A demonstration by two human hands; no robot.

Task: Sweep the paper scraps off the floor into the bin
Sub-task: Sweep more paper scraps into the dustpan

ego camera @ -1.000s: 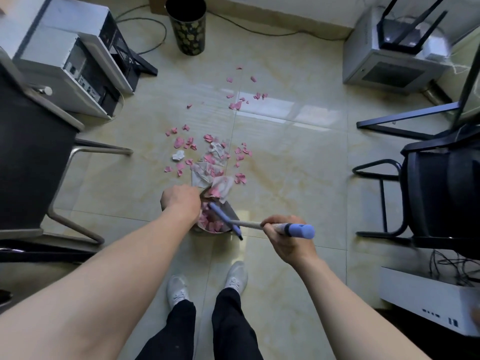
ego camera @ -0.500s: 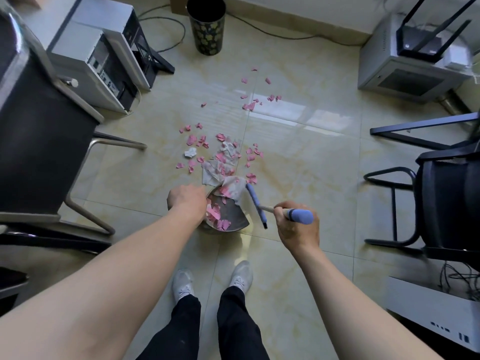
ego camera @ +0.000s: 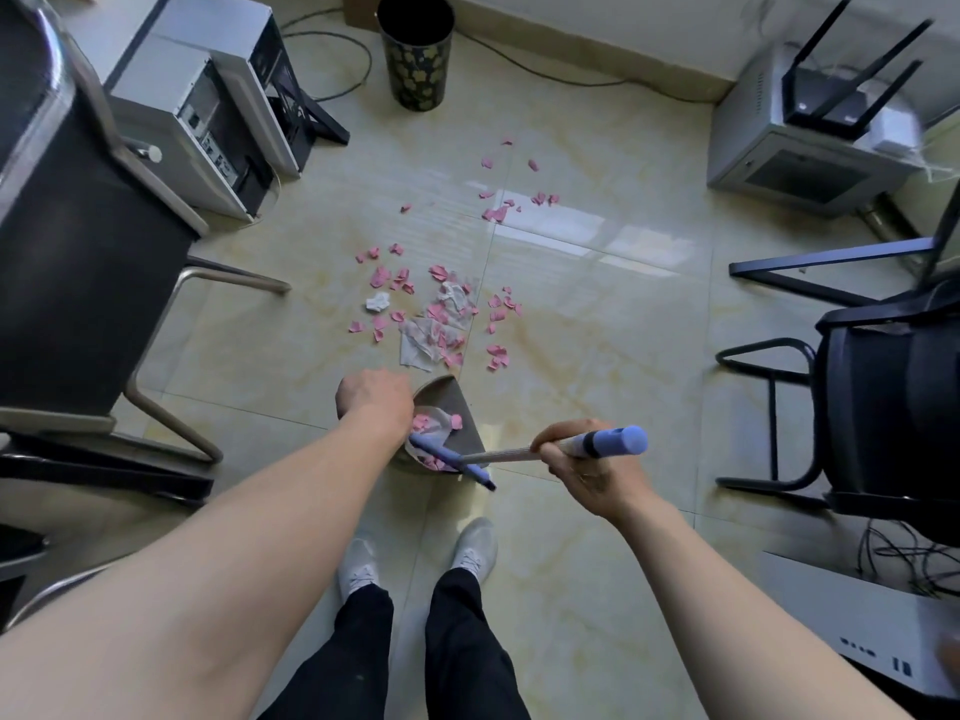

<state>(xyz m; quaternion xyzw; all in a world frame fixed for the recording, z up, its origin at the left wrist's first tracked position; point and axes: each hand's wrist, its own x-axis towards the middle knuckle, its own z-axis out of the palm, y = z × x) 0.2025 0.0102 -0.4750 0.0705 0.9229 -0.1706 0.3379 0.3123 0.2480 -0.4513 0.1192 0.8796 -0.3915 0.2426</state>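
Pink paper scraps [ego camera: 441,314] and white tissue pieces [ego camera: 421,345] lie scattered on the beige tile floor ahead of my feet. My left hand [ego camera: 374,402] grips the handle end of a grey dustpan [ego camera: 457,402]; the handle itself is hidden under my fist. The pan holds a few pink scraps and a white tissue. My right hand [ego camera: 587,465] grips the broom's stick just below its blue cap [ego camera: 618,441]. The blue broom head [ego camera: 447,457] lies across the pan's near side. The black bin [ego camera: 415,49] with gold flowers stands far ahead by the wall.
A chair [ego camera: 78,262] and computer cases [ego camera: 208,106] stand at left. A grey cabinet [ego camera: 789,148] with a router is at the back right, and a black chair [ego camera: 883,407] is at right. Cables run along the wall. More pink scraps [ego camera: 498,213] lie toward the bin.
The broom head swung from the right of the dustpan back across it, dragging a tissue and pink scraps in. My right hand moved right. My left hand stayed on the pan.
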